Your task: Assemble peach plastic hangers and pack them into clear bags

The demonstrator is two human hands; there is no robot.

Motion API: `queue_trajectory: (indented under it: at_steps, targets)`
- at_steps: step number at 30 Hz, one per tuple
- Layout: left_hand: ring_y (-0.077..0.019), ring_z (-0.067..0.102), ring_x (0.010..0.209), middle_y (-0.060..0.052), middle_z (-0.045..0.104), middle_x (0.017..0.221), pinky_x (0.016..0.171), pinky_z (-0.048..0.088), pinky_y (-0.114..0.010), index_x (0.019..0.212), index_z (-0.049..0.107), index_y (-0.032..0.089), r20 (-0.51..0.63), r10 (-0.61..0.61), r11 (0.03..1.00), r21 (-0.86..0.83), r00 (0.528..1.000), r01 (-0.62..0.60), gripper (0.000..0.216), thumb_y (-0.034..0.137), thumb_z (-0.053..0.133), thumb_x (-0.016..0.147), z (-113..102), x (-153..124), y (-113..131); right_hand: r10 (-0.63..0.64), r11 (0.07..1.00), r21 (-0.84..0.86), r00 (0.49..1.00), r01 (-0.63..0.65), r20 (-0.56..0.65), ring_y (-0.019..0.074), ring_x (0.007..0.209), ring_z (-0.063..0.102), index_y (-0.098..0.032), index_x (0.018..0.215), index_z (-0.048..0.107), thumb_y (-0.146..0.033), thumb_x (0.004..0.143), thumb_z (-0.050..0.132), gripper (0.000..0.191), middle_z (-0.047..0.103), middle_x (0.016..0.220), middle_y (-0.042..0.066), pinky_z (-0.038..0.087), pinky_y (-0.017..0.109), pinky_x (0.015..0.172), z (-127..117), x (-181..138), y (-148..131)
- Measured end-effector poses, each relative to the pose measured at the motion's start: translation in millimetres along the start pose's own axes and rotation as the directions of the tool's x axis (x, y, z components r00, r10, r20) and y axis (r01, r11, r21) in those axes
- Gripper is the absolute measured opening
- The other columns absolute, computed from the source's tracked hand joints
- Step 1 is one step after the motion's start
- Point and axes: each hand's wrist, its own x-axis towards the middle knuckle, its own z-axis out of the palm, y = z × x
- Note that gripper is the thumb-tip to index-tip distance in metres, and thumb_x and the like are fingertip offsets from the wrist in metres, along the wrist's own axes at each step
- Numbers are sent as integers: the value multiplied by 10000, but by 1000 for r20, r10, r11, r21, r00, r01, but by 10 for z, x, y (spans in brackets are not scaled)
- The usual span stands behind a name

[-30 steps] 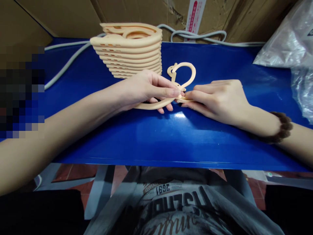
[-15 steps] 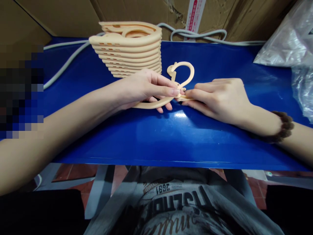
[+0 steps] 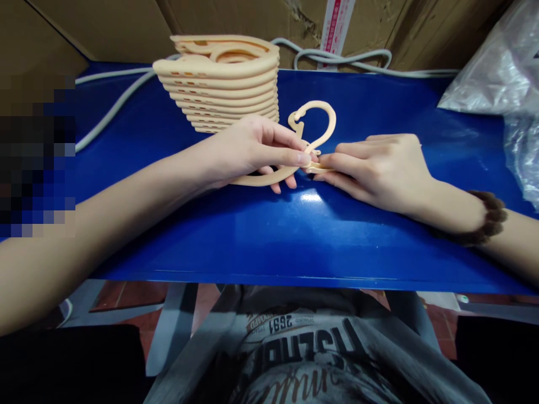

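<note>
Cream hanger [image 3: 332,121], pinched in both hands [image 3: 256,147] [image 3: 381,171] — middle hidden, right end mostly covered

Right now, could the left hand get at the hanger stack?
Probably, if freed: the left hand is pinching a hanger, but the hanger stack stands just beyond that hand, with nothing visible between.

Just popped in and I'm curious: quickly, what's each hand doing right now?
Left hand: closed, pinching a cream hanger.
Right hand: closed, gripping a short cream bar, mostly hidden by the fingers.
</note>
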Motion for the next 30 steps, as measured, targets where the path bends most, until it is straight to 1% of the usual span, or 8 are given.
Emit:
queue_trajectory:
  at_steps: [3,6,11,14,18,22,25,30]
  targets:
    - [-159,791,699,-13,778,768,581,606,-186,969,840,167,-8,33,999,5,999,-33,102,264,824,942,16,-16,21,-11,1000,-7,999,11,-30,158,663,556,-211,1134,805,-546,1215,252,651,784,903,23,315,366,665,16,-6,5]
    - [-144,760,642,-17,774,742,589,606,-206,924,828,157,-18,66,998,8,998,-66,95,235,789,960,52,-36,38,-8,1000,5,999,8,-43,160,675,579,-211,1153,805,-547,1213,271,633,783,910,24,305,360,657,20,-16,5]
    - [-115,735,616,-9,763,738,565,582,-181,858,787,145,-36,119,993,-10,992,-120,91,158,759,944,108,-45,65,-6,1000,20,1000,6,-8,163,676,590,-204,1148,798,-544,1211,245,652,787,934,40,286,362,647,9,-20,4]
    - [-117,746,625,-4,764,746,572,579,-174,849,788,154,-48,120,993,20,992,-119,95,174,772,941,103,-39,66,8,1000,26,1000,-9,24,164,677,594,-216,1189,795,-551,1208,218,667,790,952,44,273,361,644,6,-18,4]
    - [-111,742,603,5,755,712,529,558,-149,861,811,166,-23,117,993,-13,993,-117,90,212,790,936,54,-17,24,19,999,48,999,-21,36,166,689,613,-232,1261,787,-564,1202,254,631,804,990,43,283,359,642,5,-19,1]
    - [-158,797,688,6,761,730,548,590,-166,922,832,201,1,60,998,-19,998,-60,94,293,847,914,5,6,-16,8,998,57,1000,-9,13,158,667,604,-239,1296,783,-565,1202,278,607,809,1001,39,288,354,634,7,-23,-1]
    - [-165,804,708,5,759,731,549,593,-166,919,831,199,11,53,998,-37,999,-52,82,277,852,902,-2,7,-8,1,998,60,1000,0,-7,159,642,584,-246,1314,786,-560,1204,270,614,796,948,37,275,357,619,4,-30,-3]
    - [-143,785,666,14,732,695,515,567,-141,874,806,192,-5,65,996,-65,998,-65,79,248,848,911,6,3,18,5,997,74,1000,-4,-13,161,626,556,-242,1395,774,-587,1199,278,636,733,817,24,282,359,617,-36,-29,-15]
